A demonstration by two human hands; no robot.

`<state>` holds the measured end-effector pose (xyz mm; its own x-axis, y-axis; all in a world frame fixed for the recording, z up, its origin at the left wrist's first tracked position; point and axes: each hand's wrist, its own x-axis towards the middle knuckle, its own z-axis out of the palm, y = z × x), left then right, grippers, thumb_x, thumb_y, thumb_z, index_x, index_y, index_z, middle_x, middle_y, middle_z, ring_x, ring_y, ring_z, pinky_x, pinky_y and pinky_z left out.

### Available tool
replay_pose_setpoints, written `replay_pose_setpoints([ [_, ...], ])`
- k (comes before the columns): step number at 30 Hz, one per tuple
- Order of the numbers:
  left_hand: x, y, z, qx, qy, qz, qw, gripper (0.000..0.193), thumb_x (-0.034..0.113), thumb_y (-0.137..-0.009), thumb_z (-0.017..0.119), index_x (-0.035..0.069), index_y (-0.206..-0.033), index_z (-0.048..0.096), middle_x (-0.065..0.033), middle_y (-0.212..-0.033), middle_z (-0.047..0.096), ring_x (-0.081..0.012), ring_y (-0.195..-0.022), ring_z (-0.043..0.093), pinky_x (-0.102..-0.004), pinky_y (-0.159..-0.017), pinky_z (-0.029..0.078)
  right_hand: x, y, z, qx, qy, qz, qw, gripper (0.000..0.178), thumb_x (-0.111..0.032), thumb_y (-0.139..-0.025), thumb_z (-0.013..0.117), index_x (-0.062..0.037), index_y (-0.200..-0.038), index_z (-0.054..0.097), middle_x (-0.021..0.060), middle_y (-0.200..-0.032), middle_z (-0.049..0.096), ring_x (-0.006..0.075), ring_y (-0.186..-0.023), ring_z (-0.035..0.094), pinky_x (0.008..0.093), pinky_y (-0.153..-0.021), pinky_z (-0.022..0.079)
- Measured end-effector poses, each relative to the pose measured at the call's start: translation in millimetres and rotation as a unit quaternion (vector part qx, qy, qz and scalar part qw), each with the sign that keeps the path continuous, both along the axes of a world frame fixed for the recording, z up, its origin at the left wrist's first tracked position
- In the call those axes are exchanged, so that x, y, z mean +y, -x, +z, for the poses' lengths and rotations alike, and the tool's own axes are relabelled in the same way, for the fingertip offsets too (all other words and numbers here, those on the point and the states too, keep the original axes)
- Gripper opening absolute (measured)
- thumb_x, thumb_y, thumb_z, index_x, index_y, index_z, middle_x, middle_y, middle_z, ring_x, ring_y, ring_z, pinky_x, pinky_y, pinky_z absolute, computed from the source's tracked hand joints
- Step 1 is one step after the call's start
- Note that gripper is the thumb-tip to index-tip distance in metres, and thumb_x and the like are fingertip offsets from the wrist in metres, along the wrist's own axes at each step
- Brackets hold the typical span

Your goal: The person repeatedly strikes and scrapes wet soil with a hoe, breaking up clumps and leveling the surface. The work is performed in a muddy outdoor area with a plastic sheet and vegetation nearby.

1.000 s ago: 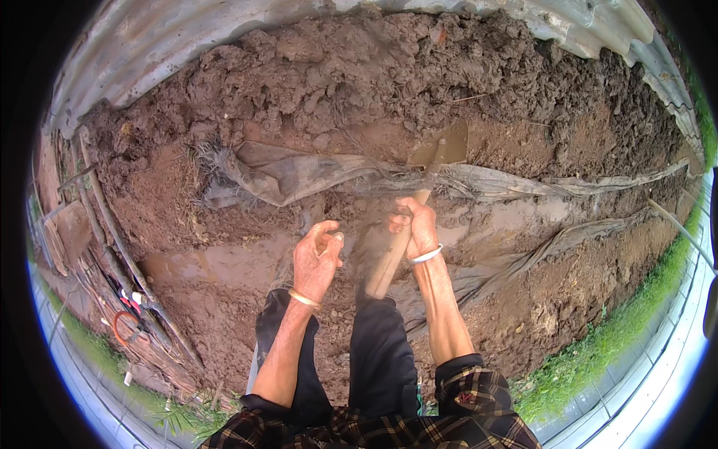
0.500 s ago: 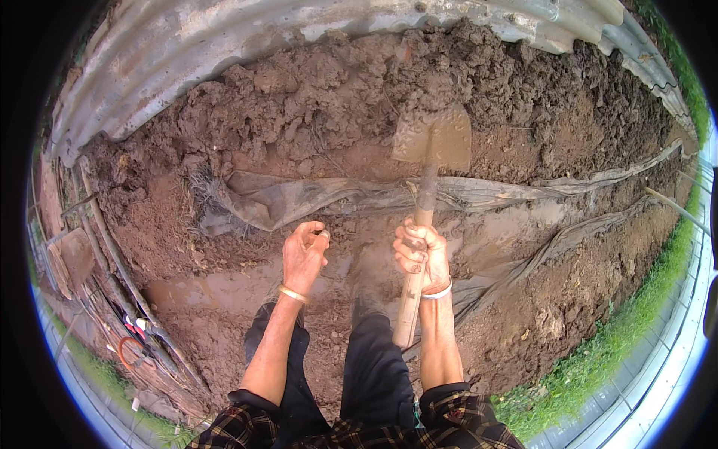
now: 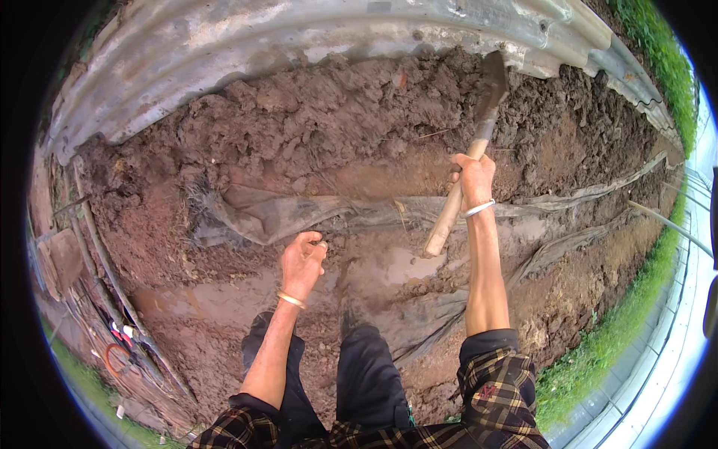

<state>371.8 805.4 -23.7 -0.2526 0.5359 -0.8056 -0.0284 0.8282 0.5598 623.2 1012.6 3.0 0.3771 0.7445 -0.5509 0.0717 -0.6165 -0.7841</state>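
My right hand (image 3: 477, 178) is closed around the wooden handle of a short spade (image 3: 490, 93), reaching far out to the right. The spade's muddy blade is turned nearly edge-on, over the heap of wet soil (image 3: 336, 120) and close to the metal sheeting. The handle's bare end sticks out below my fist. My left hand (image 3: 303, 262) hovers above the muddy ground near the dark fabric strip (image 3: 299, 217), fingers curled in. A small pale spot shows at its fingers; whether it is a ring or a held object I cannot make out.
Corrugated metal sheeting (image 3: 247, 45) borders the soil at the far side. Puddled water (image 3: 404, 266) lies in the trench around my legs. Poles (image 3: 112, 262) and a second blade-like tool (image 3: 61, 258) lie at the left. Grass (image 3: 591, 359) and a pale rail run along the right.
My right hand has moved forward and to the right with the spade. The blade has swung from face-up above the soil to edge-on near the sheeting. My left hand stays almost in place.
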Motion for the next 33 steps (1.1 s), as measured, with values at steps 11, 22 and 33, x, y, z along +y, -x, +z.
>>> replay_pose_setpoints([
  [11, -3, -6, -2, 0.028, -0.015, -0.025, 0.999, 0.032, 0.016, -0.085, 0.065, -0.003, -0.110, 0.063, -0.0090, -0.069, 0.065, -0.0136, -0.053, 0.059, -0.0304, -0.051, 0.047, -34, 16, -26, -0.018, 0.034, 0.197, 0.980, 0.017, 0.002, -0.075, 0.064, 0.0001, -0.085, 0.051, 0.0040, -0.064, 0.053, 0.0131, -0.042, 0.049, 0.0300, -0.036, 0.039],
  [22, -34, -8, -7, 0.061, -0.045, -0.028, 0.997, 0.032, 0.018, -0.089, 0.062, -0.003, -0.113, 0.062, -0.0084, -0.077, 0.067, -0.0130, -0.055, 0.058, -0.0296, -0.053, 0.048, -149, 34, 1, 0.072, 0.143, 0.165, 0.973, 0.016, -0.006, -0.084, 0.067, -0.0047, -0.086, 0.051, 0.0006, -0.061, 0.050, 0.0102, -0.041, 0.047, 0.0271, -0.035, 0.038],
  [33, -121, -53, 45, -0.335, 0.163, 0.040, 0.927, 0.062, 0.062, -0.094, 0.049, 0.005, -0.113, 0.062, -0.0055, -0.098, 0.066, -0.0148, -0.083, 0.064, -0.0312, -0.073, 0.052, -229, 107, -83, 0.249, 0.426, 0.133, 0.859, 0.020, -0.005, -0.079, 0.072, -0.0024, -0.085, 0.053, 0.0052, -0.067, 0.051, 0.0120, -0.043, 0.045, 0.0288, -0.035, 0.036],
])
